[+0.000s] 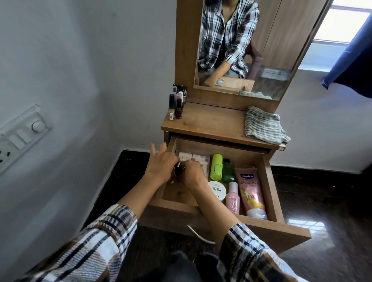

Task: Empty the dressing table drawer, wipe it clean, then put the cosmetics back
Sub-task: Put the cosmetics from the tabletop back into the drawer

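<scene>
Nail polish bottles (176, 104) already stand on the tabletop's left corner. Over the open drawer (272, 187), the left hand (161, 166) and right hand (193, 175) together pinch what appears to be another small bottle (177, 169). Lift it upright, clear of the drawer wall. Tubes and jars remain inside; the cloth (264, 126) waits at right.

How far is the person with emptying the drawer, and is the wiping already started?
Early stage. Done: several nail polish bottles stand on the tabletop. In hand: the left hand and right hand meet over small dark bottles at the open drawer's left side. Left: the green bottle, white jar, pink bottle and Vaseline tube remain inside. The striped cloth lies folded, so wiping looks not begun.
</scene>
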